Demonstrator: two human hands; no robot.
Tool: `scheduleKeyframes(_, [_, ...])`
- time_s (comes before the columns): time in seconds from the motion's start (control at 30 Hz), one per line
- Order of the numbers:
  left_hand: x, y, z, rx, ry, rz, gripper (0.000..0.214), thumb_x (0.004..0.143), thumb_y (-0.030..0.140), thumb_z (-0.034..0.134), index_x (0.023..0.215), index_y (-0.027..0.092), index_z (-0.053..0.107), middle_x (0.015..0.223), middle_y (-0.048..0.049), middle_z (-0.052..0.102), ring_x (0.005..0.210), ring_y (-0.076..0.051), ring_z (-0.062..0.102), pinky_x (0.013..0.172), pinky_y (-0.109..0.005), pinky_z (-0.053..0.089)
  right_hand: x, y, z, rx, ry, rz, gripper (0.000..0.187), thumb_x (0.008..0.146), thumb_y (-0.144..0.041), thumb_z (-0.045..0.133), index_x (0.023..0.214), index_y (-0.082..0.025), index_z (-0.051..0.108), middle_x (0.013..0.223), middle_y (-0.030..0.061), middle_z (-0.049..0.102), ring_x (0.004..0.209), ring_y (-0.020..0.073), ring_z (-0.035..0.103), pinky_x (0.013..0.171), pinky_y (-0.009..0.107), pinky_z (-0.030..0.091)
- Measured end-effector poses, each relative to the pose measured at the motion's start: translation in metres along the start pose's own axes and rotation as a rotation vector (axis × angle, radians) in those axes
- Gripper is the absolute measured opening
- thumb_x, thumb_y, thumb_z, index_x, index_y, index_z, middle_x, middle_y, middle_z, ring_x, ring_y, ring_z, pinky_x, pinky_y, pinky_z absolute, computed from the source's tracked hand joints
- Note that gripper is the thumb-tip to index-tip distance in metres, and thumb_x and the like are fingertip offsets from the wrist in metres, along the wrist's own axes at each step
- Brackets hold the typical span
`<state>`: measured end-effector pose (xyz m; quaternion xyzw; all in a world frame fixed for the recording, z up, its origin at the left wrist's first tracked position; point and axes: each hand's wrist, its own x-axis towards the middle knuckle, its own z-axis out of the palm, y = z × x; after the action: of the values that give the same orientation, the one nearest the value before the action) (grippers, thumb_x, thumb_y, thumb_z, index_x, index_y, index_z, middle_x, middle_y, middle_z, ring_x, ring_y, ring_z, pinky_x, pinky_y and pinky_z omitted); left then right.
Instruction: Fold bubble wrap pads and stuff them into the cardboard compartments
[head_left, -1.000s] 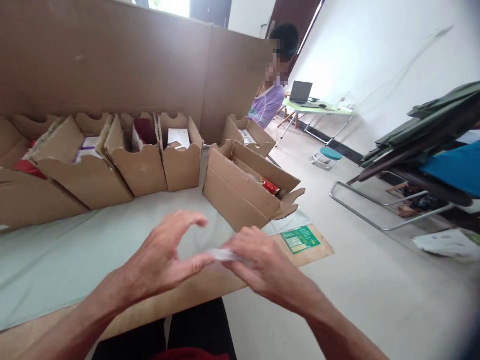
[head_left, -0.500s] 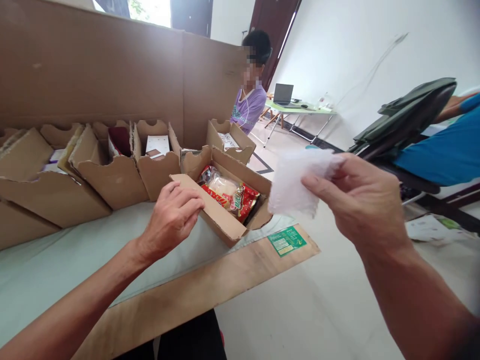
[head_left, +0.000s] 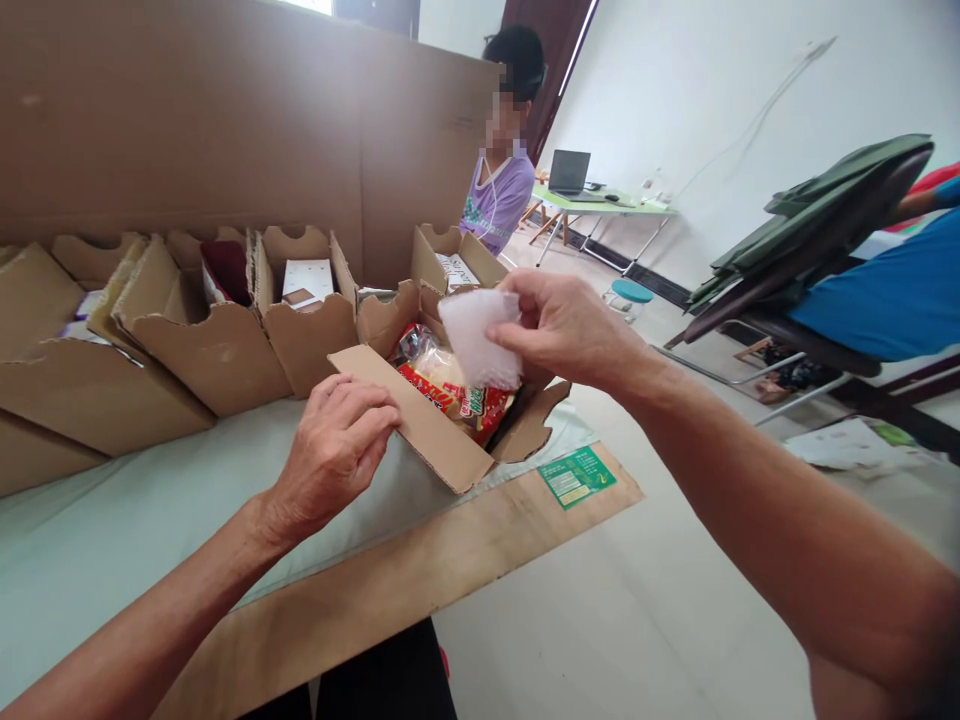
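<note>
My left hand [head_left: 337,450] is closed on the near side wall of an open cardboard box [head_left: 409,415], its fingers curled over the top edge. The box sits at an angle near the table's edge and holds a red, clear-windowed food packet [head_left: 431,375]. Above the packet, my right hand [head_left: 562,325] pinches a thin white square sheet [head_left: 476,335] between thumb and fingers. It looks like soft wrapping material or tissue; the exact kind is unclear. The sheet hides part of the packet and the box's far wall.
Several open cardboard bins [head_left: 202,345] stand in a row at left, with goods inside. A tall cardboard panel [head_left: 247,130] rises behind them. Beyond it is a person in a purple top [head_left: 499,205]. A green-and-white label [head_left: 577,478] lies on the wooden table edge [head_left: 337,600].
My right hand has moved left with the white sheet, from beside the box to over the packet. My left hand keeps its hold on the box wall. The view has shifted slightly.
</note>
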<state>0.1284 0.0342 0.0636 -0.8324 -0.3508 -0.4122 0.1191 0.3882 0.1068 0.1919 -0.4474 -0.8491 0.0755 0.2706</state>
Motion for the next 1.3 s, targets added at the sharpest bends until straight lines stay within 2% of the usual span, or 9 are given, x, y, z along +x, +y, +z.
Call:
scheduleKeyframes(0.1, [0.002, 0.001, 0.003, -0.011, 0.005, -0.011, 0.015, 0.097, 0.009, 0.057, 0.101, 0.022, 0.063, 0.105, -0.0059, 0.074, 0.102, -0.022, 0.069, 0.107, -0.049, 0.048, -0.006, -0.002, 0.002, -0.124, -0.282, -0.056, 0.011, 0.075, -0.011, 0.064, 0.077, -0.019, 0.057, 0.066, -0.0061, 0.055, 0.062, 0.0102, 0.047, 0.060, 0.025, 0.029])
scheduleKeyframes(0.27, [0.009, 0.002, 0.008, -0.003, 0.018, -0.031, 0.016, 0.097, 0.010, 0.056, 0.101, 0.023, 0.065, 0.106, -0.0052, 0.075, 0.102, -0.022, 0.068, 0.108, -0.050, 0.047, -0.008, -0.021, 0.011, -0.482, -0.476, -0.054, 0.022, 0.067, -0.004, 0.067, 0.071, -0.022, 0.055, 0.057, -0.0044, 0.051, 0.053, 0.0125, 0.043, 0.057, 0.029, 0.022])
scheduleKeyframes(0.4, [0.013, 0.003, 0.008, 0.015, 0.029, -0.036, 0.015, 0.097, 0.011, 0.056, 0.099, 0.023, 0.066, 0.105, -0.0047, 0.075, 0.100, -0.022, 0.067, 0.108, -0.049, 0.047, -0.001, -0.029, -0.001, -0.503, -0.717, -0.022, 0.028, 0.064, 0.001, 0.072, 0.063, -0.022, 0.056, 0.049, -0.0062, 0.046, 0.048, 0.0116, 0.041, 0.056, 0.030, 0.024])
scheduleKeyframes(0.67, [0.017, 0.006, 0.007, 0.018, 0.060, -0.047, 0.014, 0.097, 0.013, 0.056, 0.096, 0.021, 0.068, 0.102, -0.0056, 0.076, 0.097, -0.023, 0.068, 0.106, -0.050, 0.048, 0.002, -0.027, 0.031, -0.625, -0.938, -0.008, 0.026, 0.075, -0.001, 0.069, 0.096, -0.014, 0.075, 0.082, 0.0053, 0.074, 0.072, 0.0187, 0.066, 0.061, 0.029, 0.035])
scheduleKeyframes(0.8, [0.019, 0.005, 0.007, 0.050, 0.054, -0.019, 0.014, 0.097, 0.012, 0.056, 0.096, 0.021, 0.066, 0.102, -0.0053, 0.076, 0.096, -0.023, 0.068, 0.105, -0.049, 0.048, -0.002, -0.024, 0.034, -0.611, -1.004, -0.058, 0.019, 0.088, -0.021, 0.067, 0.105, -0.019, 0.076, 0.092, 0.0084, 0.076, 0.079, 0.0234, 0.068, 0.061, 0.030, 0.036])
scheduleKeyframes(1.0, [0.024, 0.013, 0.010, 0.015, 0.141, -0.106, 0.017, 0.094, 0.012, 0.059, 0.108, 0.022, 0.065, 0.115, -0.0092, 0.072, 0.113, -0.026, 0.066, 0.107, -0.051, 0.048, -0.009, -0.026, 0.014, -0.600, -0.856, 0.010, 0.011, 0.087, -0.018, 0.067, 0.084, -0.022, 0.077, 0.075, 0.0031, 0.073, 0.068, 0.0199, 0.064, 0.059, 0.030, 0.033])
scheduleKeyframes(1.07, [0.021, 0.017, 0.009, -0.026, 0.226, -0.206, 0.032, 0.093, 0.016, 0.062, 0.125, 0.021, 0.061, 0.131, -0.0132, 0.066, 0.127, -0.029, 0.060, 0.109, -0.052, 0.047, -0.019, -0.022, 0.000, -0.457, -0.615, 0.037, 0.012, 0.088, -0.018, 0.066, 0.085, -0.023, 0.076, 0.076, 0.0016, 0.073, 0.067, 0.0186, 0.063, 0.062, 0.030, 0.037])
scheduleKeyframes(1.2, [0.001, 0.023, 0.015, -0.249, 0.207, -0.535, 0.049, 0.093, 0.028, 0.062, 0.142, 0.025, 0.051, 0.144, -0.0123, 0.057, 0.135, -0.028, 0.054, 0.114, -0.055, 0.044, -0.046, 0.024, -0.023, -0.034, 0.216, 0.211, 0.014, 0.092, -0.033, 0.063, 0.090, -0.024, 0.073, 0.087, 0.0048, 0.075, 0.076, 0.0199, 0.064, 0.074, 0.033, 0.047])
scheduleKeyframes(1.3, [-0.013, 0.034, 0.033, -0.561, 0.029, -0.825, 0.066, 0.092, 0.043, 0.064, 0.151, 0.026, 0.042, 0.155, -0.0160, 0.047, 0.140, -0.033, 0.050, 0.111, -0.059, 0.047, -0.059, 0.073, -0.002, 0.516, 0.289, 0.471, 0.026, 0.088, -0.047, 0.066, 0.098, -0.024, 0.072, 0.098, 0.0081, 0.077, 0.090, 0.0242, 0.068, 0.075, 0.035, 0.050])
